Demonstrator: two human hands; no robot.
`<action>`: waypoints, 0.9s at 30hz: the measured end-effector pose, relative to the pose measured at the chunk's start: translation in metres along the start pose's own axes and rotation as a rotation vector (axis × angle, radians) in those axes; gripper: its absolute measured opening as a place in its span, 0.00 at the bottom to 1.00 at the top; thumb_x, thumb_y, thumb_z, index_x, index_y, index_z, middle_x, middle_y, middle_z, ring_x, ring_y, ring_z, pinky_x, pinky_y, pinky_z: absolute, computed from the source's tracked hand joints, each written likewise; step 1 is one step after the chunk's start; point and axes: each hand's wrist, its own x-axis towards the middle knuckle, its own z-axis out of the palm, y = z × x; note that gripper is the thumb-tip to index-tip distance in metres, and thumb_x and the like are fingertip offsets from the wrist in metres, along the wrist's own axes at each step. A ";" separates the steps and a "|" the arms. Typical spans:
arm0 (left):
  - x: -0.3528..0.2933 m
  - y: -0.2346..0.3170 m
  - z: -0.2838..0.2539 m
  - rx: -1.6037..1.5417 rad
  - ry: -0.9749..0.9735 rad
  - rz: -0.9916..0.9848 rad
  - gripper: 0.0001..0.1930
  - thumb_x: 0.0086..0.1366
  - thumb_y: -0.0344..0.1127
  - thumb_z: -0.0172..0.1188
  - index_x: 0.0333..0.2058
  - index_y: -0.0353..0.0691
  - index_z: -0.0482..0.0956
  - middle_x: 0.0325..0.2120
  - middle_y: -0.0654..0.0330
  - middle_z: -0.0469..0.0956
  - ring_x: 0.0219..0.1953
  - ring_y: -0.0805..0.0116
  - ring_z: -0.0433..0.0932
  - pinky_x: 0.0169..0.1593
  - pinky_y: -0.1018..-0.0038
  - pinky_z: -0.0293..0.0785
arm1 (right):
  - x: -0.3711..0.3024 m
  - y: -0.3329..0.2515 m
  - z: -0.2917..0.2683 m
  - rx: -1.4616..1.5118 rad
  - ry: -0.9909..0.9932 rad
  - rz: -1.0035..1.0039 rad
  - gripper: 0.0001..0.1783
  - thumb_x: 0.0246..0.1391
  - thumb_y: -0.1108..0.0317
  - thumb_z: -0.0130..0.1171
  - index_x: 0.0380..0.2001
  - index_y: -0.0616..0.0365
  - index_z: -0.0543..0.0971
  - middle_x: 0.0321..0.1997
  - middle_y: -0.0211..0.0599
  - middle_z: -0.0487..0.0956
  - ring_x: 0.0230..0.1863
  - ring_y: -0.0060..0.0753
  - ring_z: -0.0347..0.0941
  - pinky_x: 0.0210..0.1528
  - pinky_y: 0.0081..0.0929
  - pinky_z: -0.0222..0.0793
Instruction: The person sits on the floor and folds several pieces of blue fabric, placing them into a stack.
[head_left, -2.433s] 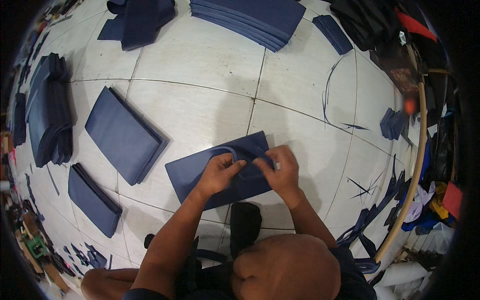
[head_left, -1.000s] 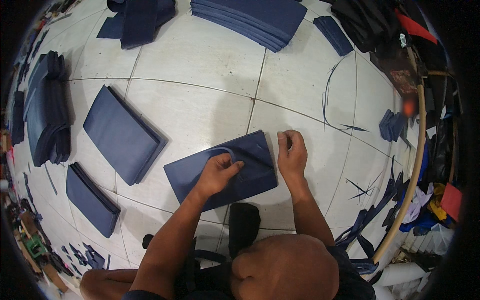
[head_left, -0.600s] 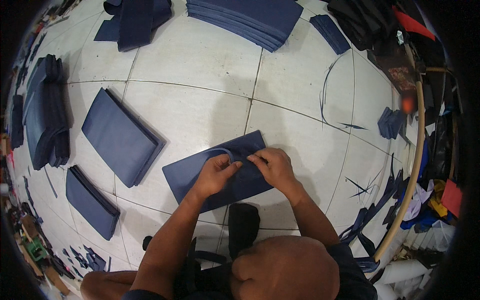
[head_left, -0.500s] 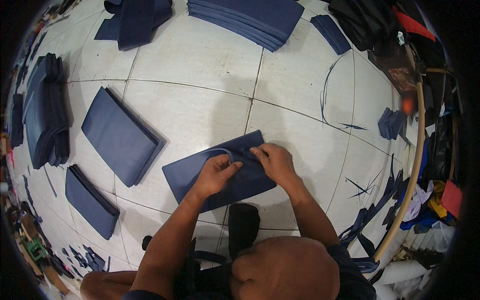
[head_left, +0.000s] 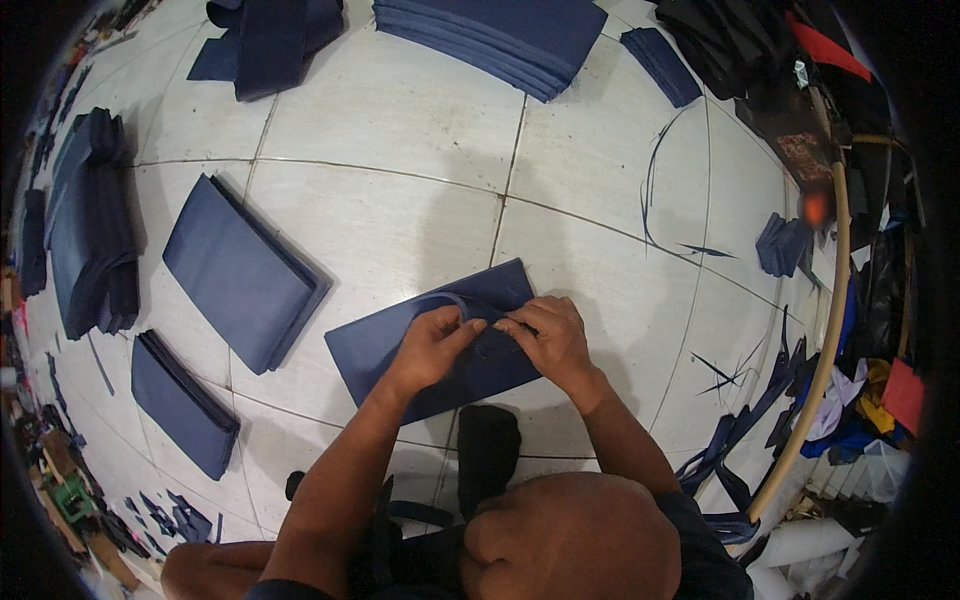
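Observation:
On the tiled floor in front of me lies a rectangular dark blue sheet (head_left: pixel 362 343) of stiff cloth or leatherette; I cannot tell how many layers it has. Its upper layer bows up in a curved fold beside my left hand (head_left: pixel 430 352), whose thumb and fingers pinch it. My right hand (head_left: pixel 553 342) is closed just to the right, thumb and fingertips pressed together over the same sheet near its far right part. Only a small gap separates the two thumbs. What lies between the right fingertips is too small to make out.
Left of the sheet lie two blue stacks, a larger one (head_left: pixel 240 275) and a smaller one (head_left: pixel 185 402). Folded blue material (head_left: pixel 95 225) stands at the far left. A large stack (head_left: pixel 490 40) lies ahead. Thin offcuts (head_left: pixel 720 372) and a curved tan pole (head_left: pixel 826 370) are on the right.
My right hand has moved left and slightly nearer to me, bringing its fingertips close to the left hand's. The left hand and the sheet have hardly shifted.

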 end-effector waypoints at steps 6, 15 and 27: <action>-0.004 0.000 0.001 -0.136 -0.024 0.008 0.17 0.67 0.41 0.64 0.22 0.41 0.72 0.18 0.72 0.66 0.24 0.81 0.62 0.26 0.75 0.59 | 0.013 0.002 -0.009 0.050 -0.158 0.039 0.16 0.62 0.57 0.59 0.28 0.56 0.83 0.28 0.36 0.81 0.33 0.41 0.75 0.44 0.41 0.64; 0.002 -0.016 -0.002 0.018 -0.003 -0.062 0.15 0.67 0.41 0.64 0.24 0.41 0.74 0.20 0.72 0.69 0.24 0.81 0.64 0.27 0.76 0.61 | 0.016 -0.004 -0.015 0.033 -0.122 -0.158 0.13 0.60 0.62 0.61 0.27 0.60 0.80 0.27 0.38 0.79 0.34 0.42 0.73 0.43 0.39 0.63; -0.001 -0.004 0.003 -0.111 0.004 -0.023 0.15 0.67 0.40 0.64 0.24 0.41 0.73 0.19 0.72 0.69 0.24 0.82 0.64 0.27 0.77 0.61 | 0.022 0.007 -0.006 0.308 -0.023 0.353 0.19 0.65 0.53 0.57 0.36 0.61 0.80 0.31 0.45 0.79 0.33 0.48 0.75 0.39 0.44 0.70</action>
